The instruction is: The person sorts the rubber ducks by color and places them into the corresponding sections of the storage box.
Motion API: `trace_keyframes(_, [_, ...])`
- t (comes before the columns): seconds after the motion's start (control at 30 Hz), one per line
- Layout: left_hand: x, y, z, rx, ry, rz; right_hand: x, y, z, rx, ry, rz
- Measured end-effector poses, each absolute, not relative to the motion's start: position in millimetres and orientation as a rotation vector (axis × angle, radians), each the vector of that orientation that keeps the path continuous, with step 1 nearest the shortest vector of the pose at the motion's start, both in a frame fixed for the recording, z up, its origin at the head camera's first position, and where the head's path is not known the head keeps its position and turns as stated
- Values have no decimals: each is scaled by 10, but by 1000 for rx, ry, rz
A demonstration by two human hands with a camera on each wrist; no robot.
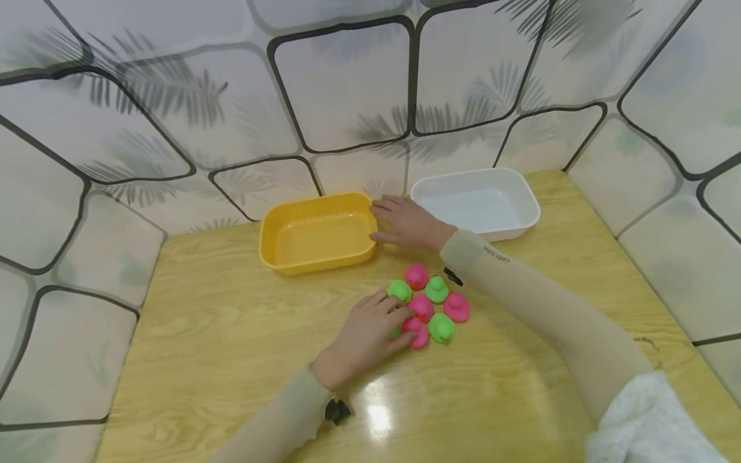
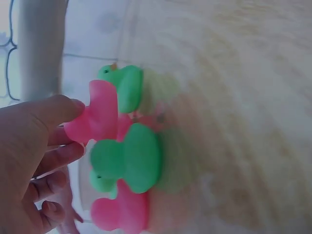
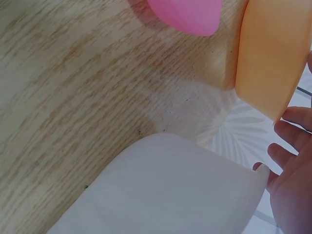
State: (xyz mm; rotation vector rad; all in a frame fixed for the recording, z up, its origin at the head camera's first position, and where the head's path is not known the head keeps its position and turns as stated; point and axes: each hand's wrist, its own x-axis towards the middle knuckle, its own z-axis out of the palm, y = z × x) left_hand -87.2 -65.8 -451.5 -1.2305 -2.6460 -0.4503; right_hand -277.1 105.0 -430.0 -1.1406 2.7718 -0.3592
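Observation:
My left hand [image 1: 366, 331] is at the near left of a cluster of pink and green rubber ducks. In the left wrist view its thumb and fingers pinch a pink rubber duck [image 2: 101, 109]. A green duck [image 2: 141, 158] and another pink duck [image 2: 127, 209] stand close beside it. My right hand [image 1: 405, 222] reaches to the right rim of a yellow basin [image 1: 317, 260], its fingers spread. The right wrist view has those fingers [image 3: 292, 134] at the basin's rim, loosely extended; whether they press on it is hard to tell.
A white basin [image 1: 509, 228] stands to the right of the yellow one, both near the patterned wall [image 1: 347, 83]. The wooden table [image 1: 220, 334] reaches to walls on the left and right. A green duck [image 1: 442, 328] sits at the cluster's near right.

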Motion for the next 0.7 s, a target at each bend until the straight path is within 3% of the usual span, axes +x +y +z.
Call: trace_keyframes(0.7, [-1071,-995,-4191,-1141,-2632,-426,-2801,1063,-4258,-1141,2740,-320])
